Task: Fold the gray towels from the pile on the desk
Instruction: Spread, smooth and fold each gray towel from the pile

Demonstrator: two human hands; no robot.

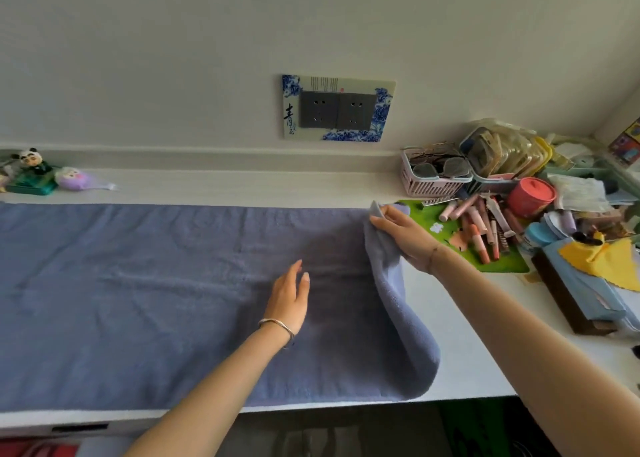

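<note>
Right hand (398,231): thumb and fingers pinched on the far right corner of the gray-blue towel (138,283), holding that corner up off the desk (467,352). The towel's whole right edge rises with it and curls over in a soft roll down to the front corner. Left hand (291,297): fingers straight and close together, palm down over the towel's middle right, with a silver bangle (277,327) at the wrist; whether the palm presses the cloth or hangs just above it cannot be told. Towel, position: spread flat lengthwise along the desk, its left end running out of sight. Its near edge lies just inside the desk's front edge, and its far edge leaves a bare white strip before the wall ledge. Open room: a band of bare desk to the right of the lifted edge, between the towel and the clutter. Clutter, right side: a green mat (498,259) strewn with pink tubes and pens (485,228), touching or nearly touching the raised corner; a pink basket (429,183); a red lidded jar (531,197); a yellow cloth (602,259). Far left, on the ledge: a panda figurine (33,160) and a purple toy (72,178), well apart from the hands. Wall, above: a double socket in a blue-and-white frame (337,108).
</note>
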